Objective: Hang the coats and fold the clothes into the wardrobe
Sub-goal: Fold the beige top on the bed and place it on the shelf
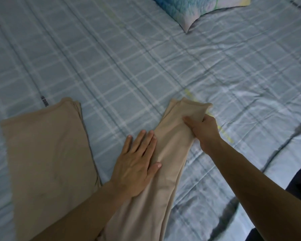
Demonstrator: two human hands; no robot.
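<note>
Beige garment (165, 153) lying across bed (129, 58), running from 6 o'clock up toward 1. Left hand (137, 164) flat, fingers straight, pressing its near edge. Right hand (203, 131) pinching the far end, thumb on top, fingers curled under. Likely risk: layers sliding apart if pulled while the palm lifts, spoiling the fold. Folded beige piece (47, 153) at 9 o'clock, apart. Pillow (198, 9) at 12, well clear. Nothing blocking.

Head view, close, down onto bed (146, 58)
</note>
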